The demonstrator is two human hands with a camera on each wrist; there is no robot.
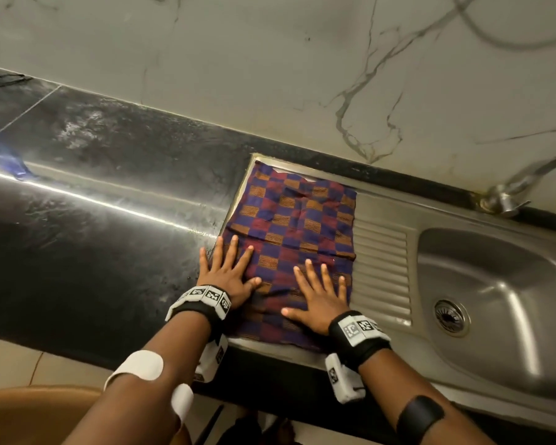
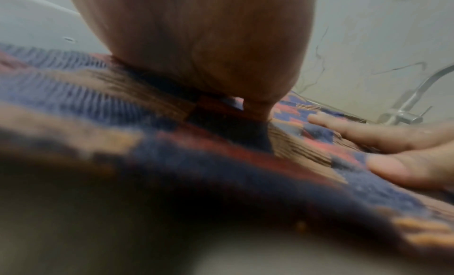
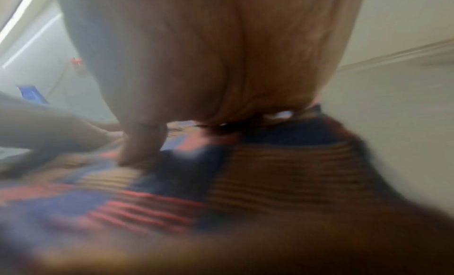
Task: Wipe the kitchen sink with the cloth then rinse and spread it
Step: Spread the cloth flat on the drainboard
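Pressing flat: left hand and right hand, fingers straight and spread, palms down on checked cloth, gripping nothing. Cloth lies spread over sink drainboard, its left edge reaching the black desk.

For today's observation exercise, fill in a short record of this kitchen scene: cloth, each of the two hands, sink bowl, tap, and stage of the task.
cloth: checked cloth laid flat on the sink's draining board, its left edge reaching the black counter
left hand: left hand flat, fingers spread, pressing the cloth's near left part
right hand: right hand flat, fingers spread, pressing the cloth's near right part
sink bowl: sink bowl holds nothing visible; drain uncovered
tap: tap at the back rim; no water visible
stage: cloth being spread
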